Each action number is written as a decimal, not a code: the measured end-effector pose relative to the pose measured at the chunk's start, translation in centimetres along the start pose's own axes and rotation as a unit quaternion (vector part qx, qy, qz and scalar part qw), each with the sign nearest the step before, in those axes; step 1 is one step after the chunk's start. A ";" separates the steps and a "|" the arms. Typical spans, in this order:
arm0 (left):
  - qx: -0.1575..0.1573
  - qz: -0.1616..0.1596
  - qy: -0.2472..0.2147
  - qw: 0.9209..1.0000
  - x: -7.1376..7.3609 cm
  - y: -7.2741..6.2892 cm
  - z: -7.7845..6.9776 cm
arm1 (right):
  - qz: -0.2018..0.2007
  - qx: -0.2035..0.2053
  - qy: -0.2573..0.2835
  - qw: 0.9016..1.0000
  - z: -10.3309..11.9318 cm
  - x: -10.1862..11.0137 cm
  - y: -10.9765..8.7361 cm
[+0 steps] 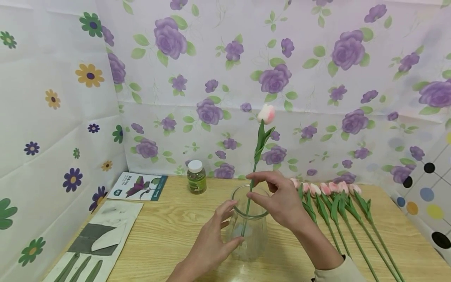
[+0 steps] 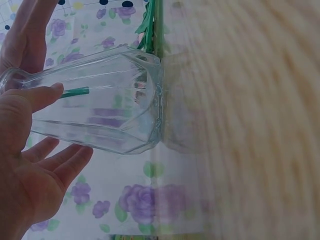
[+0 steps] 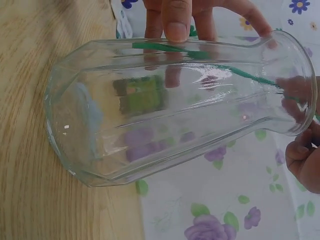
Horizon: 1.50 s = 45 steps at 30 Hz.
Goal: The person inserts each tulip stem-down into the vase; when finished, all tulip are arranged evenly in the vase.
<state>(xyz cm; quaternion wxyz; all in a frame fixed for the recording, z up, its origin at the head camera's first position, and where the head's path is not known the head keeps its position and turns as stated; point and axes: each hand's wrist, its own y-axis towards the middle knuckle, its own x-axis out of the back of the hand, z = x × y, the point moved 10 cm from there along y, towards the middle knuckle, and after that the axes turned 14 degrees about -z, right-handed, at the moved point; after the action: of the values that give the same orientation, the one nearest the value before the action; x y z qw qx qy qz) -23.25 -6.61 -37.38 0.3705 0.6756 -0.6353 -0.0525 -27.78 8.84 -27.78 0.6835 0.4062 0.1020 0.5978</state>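
A clear glass vase (image 1: 254, 244) with a flared rim stands upright on the wooden table. My left hand (image 1: 210, 237) holds it from the left, thumb on the near side and fingers along the far side. Between thumb and forefinger, my right hand (image 1: 283, 199) pinches the green stem of a pink and white tulip (image 1: 260, 143) just above the rim. The tulip leans slightly right, bloom up, its lower stem inside the vase. In the right wrist view the stem's cut end (image 3: 142, 45) hangs above the vase's bottom, near the wall by my left thumb.
Several more pink tulips (image 1: 343, 213) lie side by side on the table to the right. Behind the vase at left stands a jar with a white lid (image 1: 196, 178). A booklet (image 1: 137, 187) and a printed sheet (image 1: 102, 235) lie along the left edge. Flowered cloth (image 1: 225, 78) hangs behind.
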 end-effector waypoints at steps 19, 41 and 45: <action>-0.002 0.002 0.007 1.000 0.0 -0.1 0.2 | 0.072 -0.077 0.040 0.994 -1.0 -1.3 -0.2; 0.009 0.015 0.000 1.000 -0.1 -0.2 0.4 | 0.140 -0.013 0.008 0.990 0.1 -2.3 0.1; 0.011 0.017 -0.002 1.000 -0.1 -0.2 0.5 | 0.145 -0.008 0.001 0.989 0.2 -2.4 0.2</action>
<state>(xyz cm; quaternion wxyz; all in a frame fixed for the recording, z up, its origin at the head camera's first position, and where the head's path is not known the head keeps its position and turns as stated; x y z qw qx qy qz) -23.38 -6.71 -37.86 0.3627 0.6686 -0.6479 -0.0400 -28.40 6.60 -28.35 0.5928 0.4106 0.0379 0.6917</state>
